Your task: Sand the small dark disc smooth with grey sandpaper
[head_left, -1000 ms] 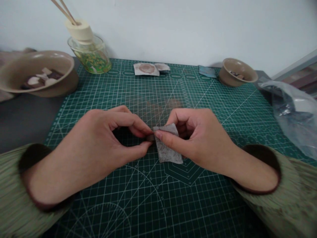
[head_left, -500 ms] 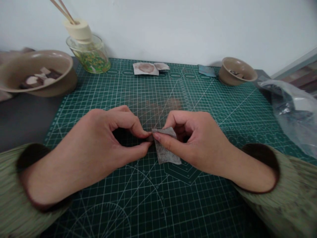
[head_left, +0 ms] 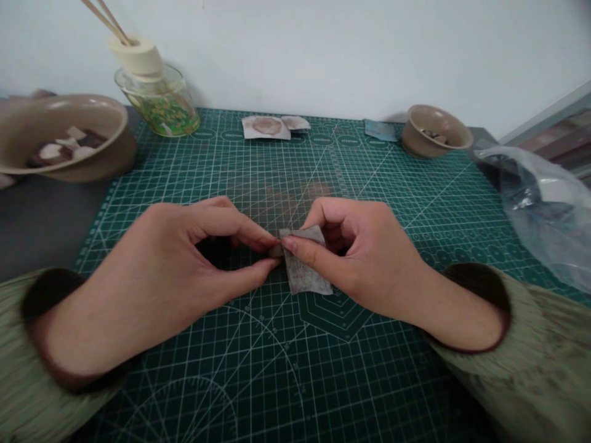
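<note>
Between the fingertips of my left hand (head_left: 170, 277) is a small greyish-brown piece (head_left: 276, 251), mostly covered, so its kind does not show. My right hand (head_left: 369, 264) pinches a small square of worn grey sandpaper (head_left: 307, 280), thumb on top and fingers behind. The sandpaper's left edge meets the small piece where both hands come together, just above the green cutting mat (head_left: 258, 381). Brown dust (head_left: 295, 195) is smeared on the mat beyond my fingers.
A brown bowl (head_left: 113, 147) with several small pieces stands left, a smaller bowl (head_left: 415, 138) back right. A reed diffuser (head_left: 161, 111), brown-stained white squares (head_left: 265, 127) and a blue-grey square (head_left: 381, 130) lie toward the wall. A clear plastic bag (head_left: 540, 209) sits right.
The sandpaper and my right fingers have shifted slightly up and left. My left index finger has straightened a little over the small piece. The whole view has drifted slightly.
</note>
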The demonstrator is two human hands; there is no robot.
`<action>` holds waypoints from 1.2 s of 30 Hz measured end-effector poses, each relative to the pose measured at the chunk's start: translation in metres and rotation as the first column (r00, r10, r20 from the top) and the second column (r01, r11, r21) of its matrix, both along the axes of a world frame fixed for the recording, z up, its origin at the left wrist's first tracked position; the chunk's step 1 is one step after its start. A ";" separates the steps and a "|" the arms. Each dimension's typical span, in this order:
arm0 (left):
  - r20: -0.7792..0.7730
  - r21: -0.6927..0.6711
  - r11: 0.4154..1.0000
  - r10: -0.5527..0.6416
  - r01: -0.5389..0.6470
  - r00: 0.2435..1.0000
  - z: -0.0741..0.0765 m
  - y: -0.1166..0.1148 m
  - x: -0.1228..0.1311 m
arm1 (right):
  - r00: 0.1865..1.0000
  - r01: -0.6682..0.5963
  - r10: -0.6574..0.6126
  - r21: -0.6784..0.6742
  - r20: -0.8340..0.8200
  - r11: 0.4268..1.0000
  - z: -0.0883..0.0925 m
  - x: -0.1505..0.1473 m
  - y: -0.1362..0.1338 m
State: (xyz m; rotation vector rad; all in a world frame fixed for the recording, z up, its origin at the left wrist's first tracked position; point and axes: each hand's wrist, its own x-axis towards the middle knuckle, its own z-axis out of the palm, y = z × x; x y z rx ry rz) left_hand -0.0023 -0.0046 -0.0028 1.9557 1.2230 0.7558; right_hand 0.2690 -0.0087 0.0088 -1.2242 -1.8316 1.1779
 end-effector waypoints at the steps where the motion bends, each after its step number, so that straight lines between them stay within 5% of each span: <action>1: 0.001 0.005 1.000 0.004 -0.004 1.000 0.000 0.000 0.000 | 1.000 0.020 -0.020 0.002 -0.013 1.000 0.001 0.001 0.000; 7: 0.001 0.033 0.999 -0.008 0.008 1.000 0.000 0.002 0.002 | 0.992 0.099 -0.100 -0.017 -0.074 0.995 0.009 0.003 -0.002; 26: -0.028 0.143 0.984 -0.106 0.109 0.994 -0.001 0.006 0.000 | 1.000 -0.021 0.021 -0.055 0.000 0.998 0.004 0.003 0.002; 36: 0.009 0.077 0.996 -0.043 0.042 0.999 0.000 0.004 0.005 | 0.999 -0.030 0.025 -0.096 -0.049 0.995 0.008 0.002 0.001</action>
